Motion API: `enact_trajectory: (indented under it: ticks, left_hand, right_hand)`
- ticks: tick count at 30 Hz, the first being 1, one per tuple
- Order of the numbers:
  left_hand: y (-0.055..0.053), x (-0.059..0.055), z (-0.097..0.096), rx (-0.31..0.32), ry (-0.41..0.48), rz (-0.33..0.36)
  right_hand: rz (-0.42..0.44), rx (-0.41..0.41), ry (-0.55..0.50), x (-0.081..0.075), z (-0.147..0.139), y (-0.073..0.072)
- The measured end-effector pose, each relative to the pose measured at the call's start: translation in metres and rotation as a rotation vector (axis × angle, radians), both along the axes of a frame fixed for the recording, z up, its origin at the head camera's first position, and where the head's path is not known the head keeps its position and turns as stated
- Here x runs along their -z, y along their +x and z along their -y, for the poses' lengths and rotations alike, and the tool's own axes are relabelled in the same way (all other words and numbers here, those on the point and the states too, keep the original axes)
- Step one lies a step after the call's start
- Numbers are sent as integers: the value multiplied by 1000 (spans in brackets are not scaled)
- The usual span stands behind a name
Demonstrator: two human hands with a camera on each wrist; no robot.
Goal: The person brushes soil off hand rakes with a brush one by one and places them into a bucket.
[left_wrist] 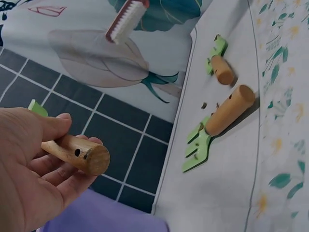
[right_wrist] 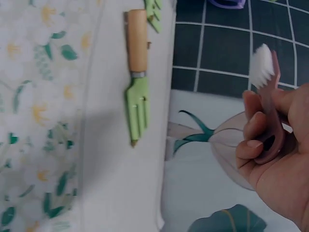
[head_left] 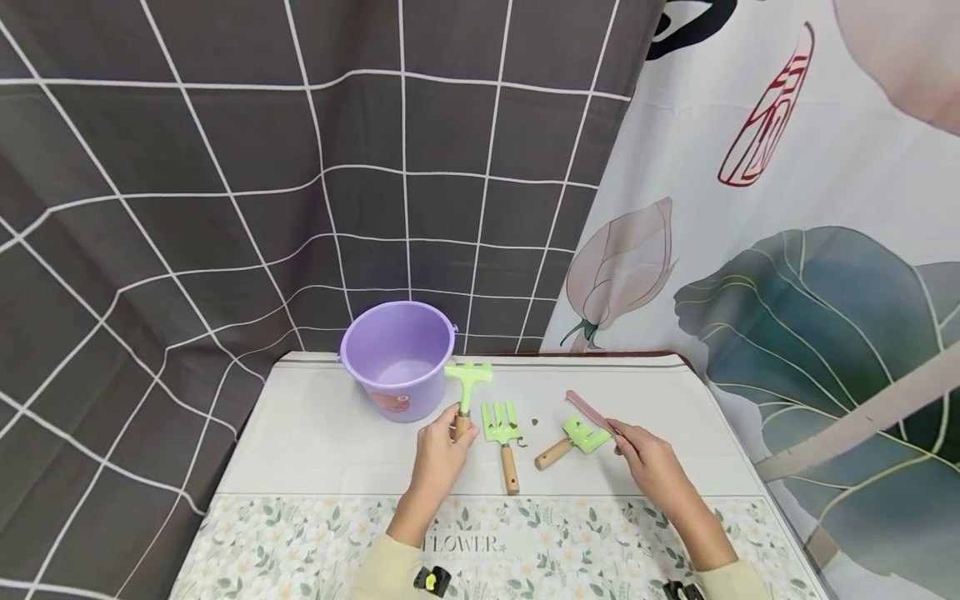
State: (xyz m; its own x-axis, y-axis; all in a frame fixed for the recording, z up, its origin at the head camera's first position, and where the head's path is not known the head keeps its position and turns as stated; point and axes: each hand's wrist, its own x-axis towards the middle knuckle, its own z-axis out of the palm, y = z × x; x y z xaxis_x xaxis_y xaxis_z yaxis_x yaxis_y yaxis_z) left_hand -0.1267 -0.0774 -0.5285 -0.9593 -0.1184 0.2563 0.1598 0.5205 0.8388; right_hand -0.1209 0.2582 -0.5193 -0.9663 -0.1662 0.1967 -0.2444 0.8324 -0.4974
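My left hand grips the wooden handle of a small green rake, its toothed head raised beside the bucket. In my right hand is a pink brush with white bristles, held by its handle. Between the hands, a green garden fork lies on the table with its wooden handle toward me. To its right lies a second green pronged tool, close under the brush in the head view. Dark crumbs of dirt cling to the fork and dot the cloth around it.
A purple bucket stands at the back left of the table, close to the raised rake. The white tablecloth has a floral front strip. A dark grid curtain and a white printed curtain hang behind.
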Motion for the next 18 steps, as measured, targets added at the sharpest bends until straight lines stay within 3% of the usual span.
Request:
enact_trajectory:
  ticks: [6, 18]
  left_hand:
    - [1, -11, 14, -38, -5, -53]
    - [-3, -42, 45, -78, 13, -3]
  right_hand:
    - [48, 77, -60, 15, -6, 9]
    - [168, 141, -120, 24, -14, 24]
